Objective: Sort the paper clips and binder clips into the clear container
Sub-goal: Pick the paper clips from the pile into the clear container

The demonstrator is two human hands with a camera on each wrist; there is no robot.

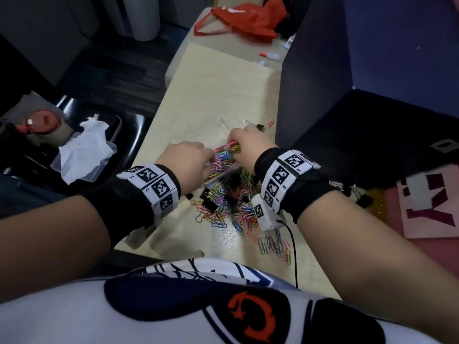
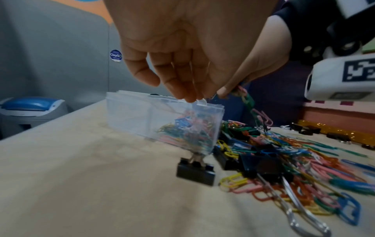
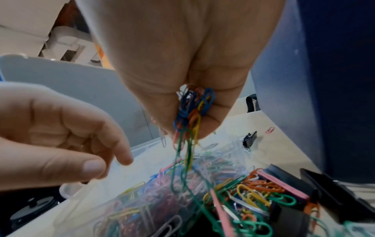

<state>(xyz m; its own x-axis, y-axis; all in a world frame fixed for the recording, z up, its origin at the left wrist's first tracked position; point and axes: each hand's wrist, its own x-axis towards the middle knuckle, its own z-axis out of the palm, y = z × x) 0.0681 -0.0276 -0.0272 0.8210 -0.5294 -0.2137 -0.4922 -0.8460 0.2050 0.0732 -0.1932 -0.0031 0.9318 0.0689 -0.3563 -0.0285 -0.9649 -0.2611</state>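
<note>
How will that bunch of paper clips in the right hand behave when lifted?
Probably tangly: the bunch the right hand pinches trails linked clips down into the clear container. Likely light and loose, so some may shed or drag others out.

Red bag at the table's far end, crumpled tissue (in a clear tray) — perhaps a glue bottle

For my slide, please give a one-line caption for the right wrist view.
Right hand pinches a bunch of coloured paper clips above the clear container, left hand alongside.
</note>
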